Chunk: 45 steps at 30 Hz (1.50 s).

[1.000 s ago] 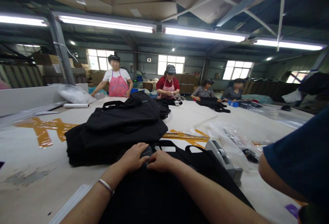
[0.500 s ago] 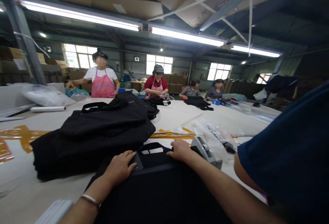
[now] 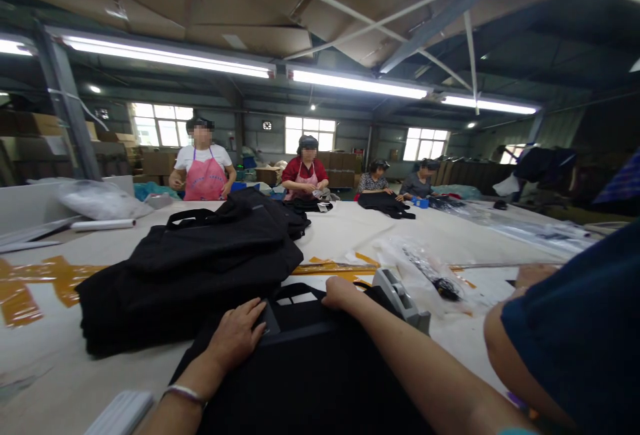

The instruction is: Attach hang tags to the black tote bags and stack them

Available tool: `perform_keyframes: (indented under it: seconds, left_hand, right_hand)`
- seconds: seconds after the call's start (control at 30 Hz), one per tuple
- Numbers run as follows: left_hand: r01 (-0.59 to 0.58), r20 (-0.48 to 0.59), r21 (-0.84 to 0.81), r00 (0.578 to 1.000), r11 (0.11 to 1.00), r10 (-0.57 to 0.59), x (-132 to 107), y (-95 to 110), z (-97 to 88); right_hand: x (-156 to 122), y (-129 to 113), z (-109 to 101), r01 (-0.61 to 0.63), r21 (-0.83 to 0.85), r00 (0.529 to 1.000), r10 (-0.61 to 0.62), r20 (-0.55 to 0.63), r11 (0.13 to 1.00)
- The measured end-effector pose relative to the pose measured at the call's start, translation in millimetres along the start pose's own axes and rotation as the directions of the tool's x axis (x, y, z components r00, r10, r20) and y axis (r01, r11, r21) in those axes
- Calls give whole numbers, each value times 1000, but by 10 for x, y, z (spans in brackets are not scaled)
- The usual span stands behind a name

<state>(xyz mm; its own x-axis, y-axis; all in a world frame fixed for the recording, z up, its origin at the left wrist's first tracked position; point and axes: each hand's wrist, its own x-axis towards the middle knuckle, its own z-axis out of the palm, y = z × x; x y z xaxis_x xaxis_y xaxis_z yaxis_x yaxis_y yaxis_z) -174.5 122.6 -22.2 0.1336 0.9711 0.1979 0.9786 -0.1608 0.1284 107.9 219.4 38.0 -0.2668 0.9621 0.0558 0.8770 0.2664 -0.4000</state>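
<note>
A black fabric bag (image 3: 310, 382) lies on the table directly before me, its top edge and handle pointing away. My left hand (image 3: 237, 335), with a bracelet at the wrist, rests on the bag's upper left, fingers stretched out beside a dark grey square piece (image 3: 270, 322). At the upper right edge of the bag, the fingers of my right hand (image 3: 344, 294) are curled closed on the black fabric; the fingertips are partly hidden. A grey tape dispenser (image 3: 400, 295) stands just right of that hand.
A stack of black bags (image 3: 195, 268) sits on the left of the white table (image 3: 345, 235). Clear plastic packaging (image 3: 425, 268) lies to the right. A person in a blue sleeve (image 3: 565, 328) stands close on my right. Several co-workers are across the table. White cards (image 3: 120, 415) lie at lower left.
My right hand has shifted slightly left and its fingers have curled in more at the bag's edge. My left hand stays on the bag. The view has tilted up a little.
</note>
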Motion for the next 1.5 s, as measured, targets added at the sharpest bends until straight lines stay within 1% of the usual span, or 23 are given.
perform_keyframes:
  seconds: [0.07,0.17,0.27,0.37,0.43,0.47,0.53,0.57,0.6,0.63,0.7,0.77,0.8,0.83,0.87,0.9,0.93,1.0,1.1,1.2,1.27,1.37,1.5]
  left_hand:
    - [-3,-21,-9,1000,1000,3,-12,-26,36]
    - [-13,-63,-32,998,999,11,-22,-76,103]
    - [-42,-136,-76,990,996,31,-27,-137,185]
    - [-99,-289,-178,956,979,44,-30,-210,246]
    - [-121,-432,-261,902,958,-4,-32,-262,252]
    - [-114,-501,-301,864,947,-55,-35,-285,243]
    - [-101,-593,-360,792,928,-143,-44,-320,208]
    - [-110,-610,-367,778,924,-149,-52,-328,187]
    - [-137,-609,-356,784,924,-118,-61,-329,169]
    - [-184,-593,-327,804,927,-49,-71,-324,154]
    - [-299,-525,-228,839,927,142,-89,-298,137]
    - [-396,-449,-123,840,910,305,-100,-264,133]
    - [-431,-418,-83,834,898,362,-101,-250,132]
    - [-456,-391,-53,828,888,402,-100,-239,131]
    - [-472,-373,-35,824,881,426,-97,-233,129]
    - [-479,-363,-26,822,877,439,-93,-231,127]
    - [-483,-357,-22,822,876,444,-88,-233,125]
    - [-481,-351,-28,826,877,442,-75,-242,123]
    - [-474,-341,-53,836,879,430,-58,-254,132]
    - [-469,-333,-72,843,880,422,-50,-266,161]
    - [-465,-336,-77,845,882,416,-53,-278,181]
    - [-457,-347,-77,845,886,406,-60,-288,186]
    - [-470,-373,-66,830,880,415,-78,-245,120]
  right_hand:
    - [14,-77,-43,-20,106,1000,20,1,994]
    - [-20,-276,-194,33,323,999,-24,-33,946]
    - [-204,-574,-373,115,521,993,-105,-48,846]
    - [-578,-879,-424,165,696,967,-253,25,699]
    - [-886,-1011,-340,172,815,894,-436,107,553]
    - [-1037,-1044,-268,211,810,839,-526,136,547]
    - [-1291,-1048,-99,355,711,682,-689,247,607]
    - [-1381,-1025,-20,427,645,614,-726,308,634]
    - [-1437,-992,45,477,588,569,-740,360,653]
    - [-1456,-954,90,504,546,553,-735,392,670]
    - [-1372,-880,112,500,494,589,-697,408,711]
    - [-1131,-818,63,478,442,652,-644,400,759]
    - [-963,-788,28,465,401,698,-605,382,789]
    - [-775,-755,-4,443,347,756,-553,352,827]
    - [-576,-714,-27,409,277,829,-481,285,869]
    - [-378,-663,-35,374,216,879,-419,228,902]
    - [-188,-603,-26,330,162,916,-357,185,930]
    - [140,-463,43,223,77,959,-232,160,972]
    - [476,-274,217,64,18,972,-66,225,998]
    - [668,-170,357,-13,55,957,-4,292,998]
    - [737,-130,386,-16,124,954,-22,299,992]
    - [742,-70,329,6,261,963,-75,257,965]
    - [484,3,129,124,474,962,-224,159,872]
